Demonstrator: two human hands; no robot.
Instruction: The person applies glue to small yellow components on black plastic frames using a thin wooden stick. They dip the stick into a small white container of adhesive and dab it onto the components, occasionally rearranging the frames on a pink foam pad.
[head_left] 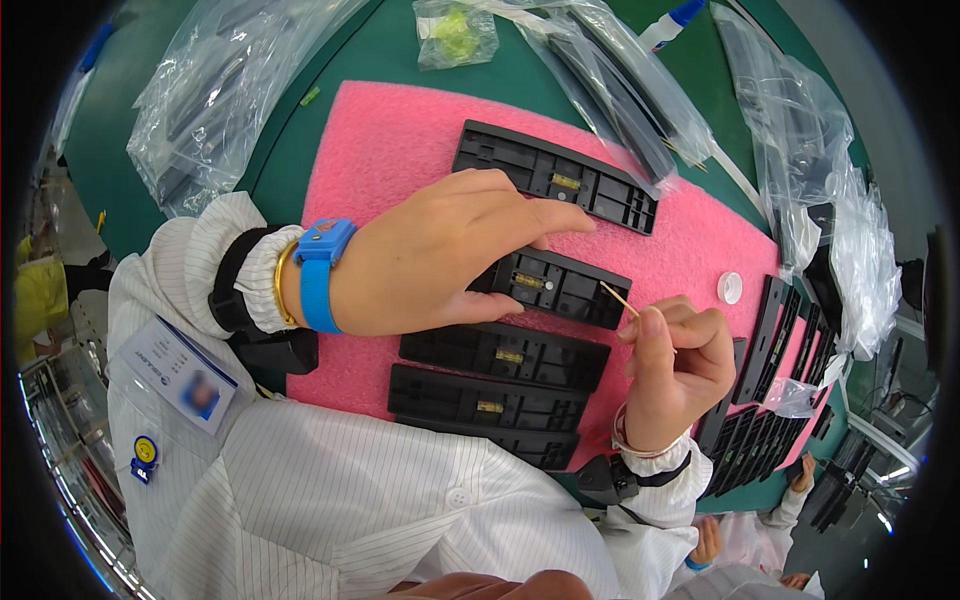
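My left hand [430,250] lies across a black plastic level body [580,298], its thumb and fingers gripping the left part of it. A small yellow spirit vial [528,281] sits in the body's middle, with a pale round spot beside it. My right hand [680,370] pinches a thin wooden toothpick [620,300]; its tip is over the right part of the same body, and I cannot tell whether it touches. Another black level body [610,195] with a yellow vial lies on the far side. Several more bodies [560,358] lie in a row nearer to me.
A pink foam mat [370,130] covers the green table [120,140]. Bagged parts [220,90] lie far left, more bags [610,80] at the back. A white cap [729,288] sits at the right, near stacked black parts [765,335]. Another person's hand [706,540] shows lower right.
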